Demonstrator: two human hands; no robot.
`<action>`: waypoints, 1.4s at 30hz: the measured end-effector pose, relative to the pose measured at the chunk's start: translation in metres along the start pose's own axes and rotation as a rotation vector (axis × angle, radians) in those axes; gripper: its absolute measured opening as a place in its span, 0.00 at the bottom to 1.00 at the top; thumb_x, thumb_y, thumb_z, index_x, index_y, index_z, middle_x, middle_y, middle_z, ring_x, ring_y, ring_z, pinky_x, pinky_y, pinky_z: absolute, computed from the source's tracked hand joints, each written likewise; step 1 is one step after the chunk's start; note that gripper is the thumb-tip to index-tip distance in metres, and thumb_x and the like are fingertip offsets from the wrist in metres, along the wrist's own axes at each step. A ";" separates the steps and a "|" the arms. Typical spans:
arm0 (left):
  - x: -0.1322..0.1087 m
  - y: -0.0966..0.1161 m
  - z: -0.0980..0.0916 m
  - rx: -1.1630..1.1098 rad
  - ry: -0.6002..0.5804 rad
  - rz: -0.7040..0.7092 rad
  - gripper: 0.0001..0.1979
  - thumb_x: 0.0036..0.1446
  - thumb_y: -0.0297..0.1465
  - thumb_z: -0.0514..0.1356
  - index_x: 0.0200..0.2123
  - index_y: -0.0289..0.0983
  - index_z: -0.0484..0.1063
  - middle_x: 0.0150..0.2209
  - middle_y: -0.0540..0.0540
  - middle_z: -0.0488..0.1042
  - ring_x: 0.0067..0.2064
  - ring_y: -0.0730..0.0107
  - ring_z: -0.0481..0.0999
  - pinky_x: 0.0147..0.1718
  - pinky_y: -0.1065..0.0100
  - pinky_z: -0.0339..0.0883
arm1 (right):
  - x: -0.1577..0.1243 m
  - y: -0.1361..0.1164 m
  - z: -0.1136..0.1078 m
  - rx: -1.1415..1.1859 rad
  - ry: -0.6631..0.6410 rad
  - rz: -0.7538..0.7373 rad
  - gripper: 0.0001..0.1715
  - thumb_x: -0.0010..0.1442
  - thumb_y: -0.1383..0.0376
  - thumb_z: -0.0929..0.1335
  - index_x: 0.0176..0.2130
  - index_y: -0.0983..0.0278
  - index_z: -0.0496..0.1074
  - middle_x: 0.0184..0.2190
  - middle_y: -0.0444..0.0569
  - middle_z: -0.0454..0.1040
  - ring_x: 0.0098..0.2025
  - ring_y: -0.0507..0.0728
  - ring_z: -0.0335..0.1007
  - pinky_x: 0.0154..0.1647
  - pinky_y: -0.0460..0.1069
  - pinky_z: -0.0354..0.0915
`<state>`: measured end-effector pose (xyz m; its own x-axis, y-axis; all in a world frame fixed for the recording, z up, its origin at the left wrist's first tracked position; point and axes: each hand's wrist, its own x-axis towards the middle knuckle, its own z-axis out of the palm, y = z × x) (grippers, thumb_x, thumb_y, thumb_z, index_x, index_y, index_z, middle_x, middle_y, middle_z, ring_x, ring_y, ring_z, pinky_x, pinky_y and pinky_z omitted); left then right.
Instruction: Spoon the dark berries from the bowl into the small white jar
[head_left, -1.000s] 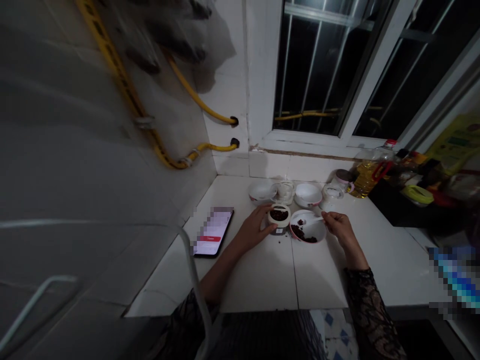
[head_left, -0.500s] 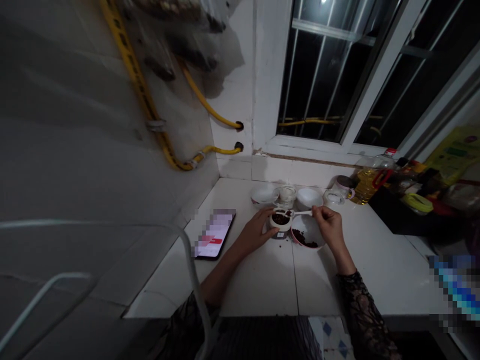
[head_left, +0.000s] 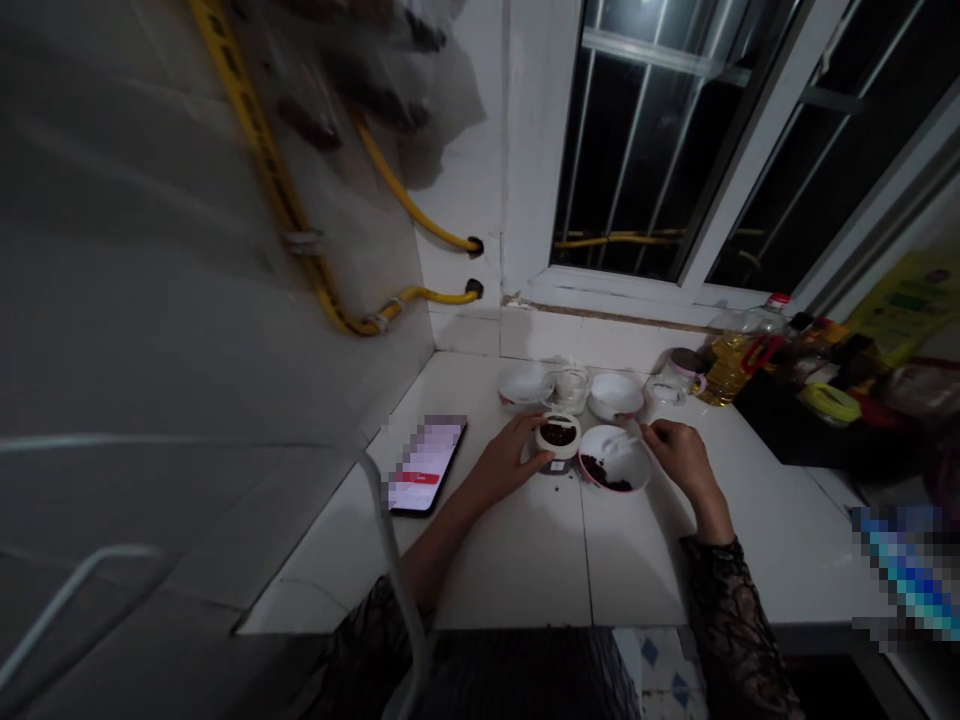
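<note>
Already, dark granules (head_left: 615, 486) lie in the pink-rimmed bowl (head_left: 634, 468) just right of the jar (head_left: 556, 453), which holds more; how much is left to do cannot be told; the left hand (head_left: 516, 450) grips the jar, the right hand (head_left: 681, 455) pinches a white spoon (head_left: 619, 441) over the bowl; crumbs (head_left: 556, 489) dot the tiled counter (head_left: 517, 570) in front of the jar; a smartphone (head_left: 429, 465) lies left of it, a barred window (head_left: 637, 150) beyond.
</note>
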<state>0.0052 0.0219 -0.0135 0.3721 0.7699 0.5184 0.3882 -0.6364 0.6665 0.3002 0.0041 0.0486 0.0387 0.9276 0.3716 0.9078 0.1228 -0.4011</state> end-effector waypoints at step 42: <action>0.000 0.000 0.000 0.029 0.006 0.042 0.19 0.61 0.38 0.60 0.55 0.43 0.67 0.60 0.40 0.66 0.62 0.56 0.68 0.60 0.53 0.65 | -0.002 0.003 0.016 0.800 -0.113 0.386 0.32 0.36 0.38 0.71 0.15 0.62 0.63 0.10 0.38 0.54 0.15 0.46 0.42 0.15 0.45 0.40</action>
<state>0.0049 0.0221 -0.0136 0.3841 0.7426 0.5487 0.3969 -0.6694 0.6280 0.2959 0.0082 0.0337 0.2010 0.9793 0.0221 0.2759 -0.0350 -0.9605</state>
